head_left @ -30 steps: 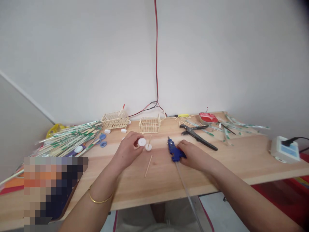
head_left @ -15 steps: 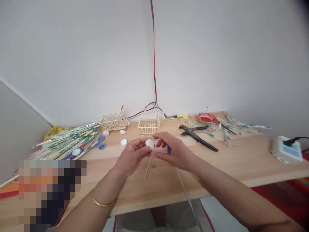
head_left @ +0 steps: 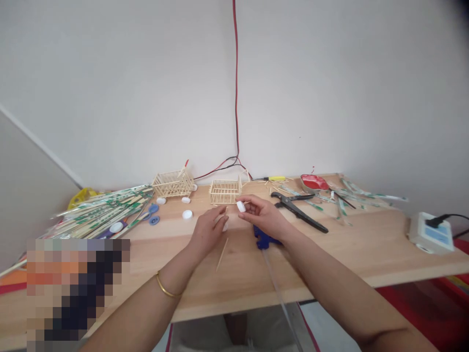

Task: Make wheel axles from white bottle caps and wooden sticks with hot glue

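Observation:
My right hand pinches a white bottle cap on edge between thumb and fingers. Close beside it, my left hand has thumb and fingers closed on a small white piece, mostly hidden, which looks like another cap. Below the hands a thin wooden stick lies on the table. Partly under my right wrist is a blue glue gun, a long clear glue stick running from it past the table edge. Just behind the hands stands a small stick-built cart frame.
A second stick cart stands back left near white caps and blue caps. Wrapped chopsticks pile at left. Black cutting pliers, a red dish and wrappers lie right; a power socket sits far right.
My right hand has moved slightly left and taken hold of a white cap. My left hand has turned palm down, and more of the blue glue gun shows.

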A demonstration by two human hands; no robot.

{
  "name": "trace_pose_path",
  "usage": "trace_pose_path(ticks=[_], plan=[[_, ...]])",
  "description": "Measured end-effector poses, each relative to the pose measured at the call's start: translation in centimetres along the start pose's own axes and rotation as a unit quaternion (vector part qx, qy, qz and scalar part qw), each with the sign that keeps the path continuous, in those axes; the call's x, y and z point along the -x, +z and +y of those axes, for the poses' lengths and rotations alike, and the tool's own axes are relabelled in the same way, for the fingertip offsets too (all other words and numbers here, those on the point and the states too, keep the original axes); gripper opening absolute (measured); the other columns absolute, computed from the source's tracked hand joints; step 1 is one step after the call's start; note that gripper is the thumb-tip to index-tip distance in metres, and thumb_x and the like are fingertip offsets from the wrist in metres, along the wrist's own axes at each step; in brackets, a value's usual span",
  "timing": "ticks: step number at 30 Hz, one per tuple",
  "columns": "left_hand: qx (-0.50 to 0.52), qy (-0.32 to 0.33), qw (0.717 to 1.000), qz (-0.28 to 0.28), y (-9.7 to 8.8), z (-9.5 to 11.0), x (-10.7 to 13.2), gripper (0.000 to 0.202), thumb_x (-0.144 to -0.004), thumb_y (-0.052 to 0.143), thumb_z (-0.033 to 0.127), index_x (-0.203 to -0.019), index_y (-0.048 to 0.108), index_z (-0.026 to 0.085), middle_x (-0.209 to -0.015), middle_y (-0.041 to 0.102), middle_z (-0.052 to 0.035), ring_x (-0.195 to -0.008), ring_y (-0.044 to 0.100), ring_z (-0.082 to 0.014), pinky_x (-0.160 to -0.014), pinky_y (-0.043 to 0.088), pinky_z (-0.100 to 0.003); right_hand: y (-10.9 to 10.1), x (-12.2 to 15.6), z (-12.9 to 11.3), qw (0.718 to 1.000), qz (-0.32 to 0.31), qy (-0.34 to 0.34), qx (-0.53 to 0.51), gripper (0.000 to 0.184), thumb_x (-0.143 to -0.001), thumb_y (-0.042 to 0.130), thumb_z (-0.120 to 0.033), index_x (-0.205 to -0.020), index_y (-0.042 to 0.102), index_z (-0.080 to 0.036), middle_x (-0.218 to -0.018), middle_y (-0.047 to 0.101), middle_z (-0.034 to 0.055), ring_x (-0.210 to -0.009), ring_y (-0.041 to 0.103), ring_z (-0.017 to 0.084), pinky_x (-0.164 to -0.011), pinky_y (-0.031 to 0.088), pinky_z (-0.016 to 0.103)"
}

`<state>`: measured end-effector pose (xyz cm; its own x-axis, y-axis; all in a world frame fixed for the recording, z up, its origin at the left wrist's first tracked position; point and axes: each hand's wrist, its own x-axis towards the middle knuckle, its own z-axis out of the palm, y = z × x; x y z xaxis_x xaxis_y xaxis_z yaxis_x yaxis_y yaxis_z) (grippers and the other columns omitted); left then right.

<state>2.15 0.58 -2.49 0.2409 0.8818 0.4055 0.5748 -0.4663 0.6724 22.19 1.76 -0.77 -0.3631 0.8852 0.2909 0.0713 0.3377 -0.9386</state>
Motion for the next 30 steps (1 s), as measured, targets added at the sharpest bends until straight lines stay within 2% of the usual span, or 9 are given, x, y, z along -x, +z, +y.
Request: trace_pose_path(ticks=[2,5,7,9,11,13,21,25,30], plan=[[-0.013,0.017,1.0,-0.016,0.4,0.3,-0.3,0.023,-0.088,0.044,0.026,-0.098,0.064,0.018,-0.097,0.069,-0.0079,-0.091,0.061,-0.0196,-0.082,0.045,-0.032,-0.1,0.0,0.2,0.999,-0.019,0.028,-0.038,0.041,-0.075,0.066,-0.03,-0.113,0.056,-0.022,-0.078,0.057,-0.0015,-0.073,0.055,0.012,-0.071,0.044,0.025],[-0.038,0.051,0.998,-0.024,-0.2,2.2,-0.6,0.026,-0.089,0.042,0.026,-0.086,0.065,0.017,-0.079,0.067,-0.006,-0.078,0.061,-0.0178,-0.074,0.045,-0.03,-0.5,0.2,0.3,0.994,-0.025,0.046,-0.092,0.043,-0.073,0.069,-0.03,-0.113,0.056,-0.023,-0.079,0.057,-0.0024,-0.073,0.054,0.011,-0.069,0.043,0.024],[-0.042,0.061,0.996,-0.041,-1.2,4.1,-0.6,0.025,-0.089,0.041,0.023,-0.092,0.065,0.017,-0.075,0.066,-0.0039,-0.071,0.06,-0.0158,-0.07,0.044,-0.028,-0.8,0.3,0.3,0.989,-0.023,0.041,-0.137,0.039,-0.073,0.07,-0.029,-0.11,0.058,-0.024,-0.083,0.058,-0.0021,-0.073,0.053,0.01,-0.069,0.042,0.023],[0.001,0.021,0.998,-0.059,-2.2,6.1,-0.6,0.025,-0.084,0.049,0.02,-0.106,0.061,0.019,-0.073,0.066,-0.0006,-0.065,0.059,-0.0135,-0.065,0.044,-0.025,-1.1,0.4,0.3,0.982,-0.033,0.039,-0.183,0.035,-0.073,0.071,-0.028,-0.105,0.06,-0.025,-0.085,0.059,-0.0017,-0.072,0.053,0.009,-0.069,0.042,0.023],[0.071,-0.03,0.994,-0.081,-2.7,7.8,-0.6,0.016,-0.083,0.05,0.023,-0.09,0.064,0.018,-0.07,0.066,0.0003,-0.059,0.058,-0.011,-0.06,0.044,-0.022,-1.2,0.5,0.3,0.973,-0.052,0.047,-0.221,0.032,-0.073,0.072,-0.029,-0.103,0.062,-0.025,-0.083,0.059,-0.0011,-0.07,0.053,0.01,-0.067,0.043,0.024],[0.113,-0.072,0.986,-0.098,-2.9,8.7,-0.6,0.016,-0.082,0.052,0.025,-0.077,0.065,0.017,-0.067,0.065,0.0003,-0.058,0.057,-0.0102,-0.058,0.044,-0.021,-1.3,0.6,0.3,0.964,-0.067,0.052,-0.251,0.034,-0.071,0.074,-0.031,-0.103,0.064,-0.024,-0.082,0.06,-0.0002,-0.07,0.053,0.01,-0.066,0.043,0.024],[0.264,-0.214,0.935,-0.102,-1.9,8.9,-0.4,0.017,-0.077,0.06,0.029,-0.069,0.059,0.014,-0.061,0.065,-0.0011,-0.05,0.057,-0.0092,-0.048,0.043,-0.019,-1.0,0.8,0.2,0.951,-0.097,0.084,-0.283,0.036,-0.066,0.078,-0.033,-0.099,0.066,-0.021,-0.085,0.062,0.0013,-0.074,0.057,0.012,-0.069,0.046,0.027],[0.306,-0.221,0.922,-0.086,-1.5,8.6,-0.2,0.016,-0.073,0.063,0.028,-0.068,0.055,0.015,-0.061,0.065,-0.0011,-0.05,0.059,-0.0102,-0.05,0.047,-0.021,-0.8,0.8,-0.2,0.945,-0.101,0.088,-0.299,0.035,-0.066,0.078,-0.031,-0.097,0.066,-0.022,-0.078,0.062,-0.001,-0.066,0.057,0.009,-0.061,0.045,0.023],[0.308,-0.22,0.923,-0.065,-1.1,8.3,-0.2,0.017,-0.074,0.063,0.026,-0.067,0.052,0.015,-0.06,0.065,-0.0008,-0.05,0.061,-0.011,-0.051,0.048,-0.021,-0.6,0.9,-0.5,0.942,-0.106,0.094,-0.305,0.035,-0.065,0.079,-0.031,-0.096,0.066,-0.021,-0.077,0.064,-0.0004,-0.064,0.058,0.01,-0.06,0.046,0.024]])
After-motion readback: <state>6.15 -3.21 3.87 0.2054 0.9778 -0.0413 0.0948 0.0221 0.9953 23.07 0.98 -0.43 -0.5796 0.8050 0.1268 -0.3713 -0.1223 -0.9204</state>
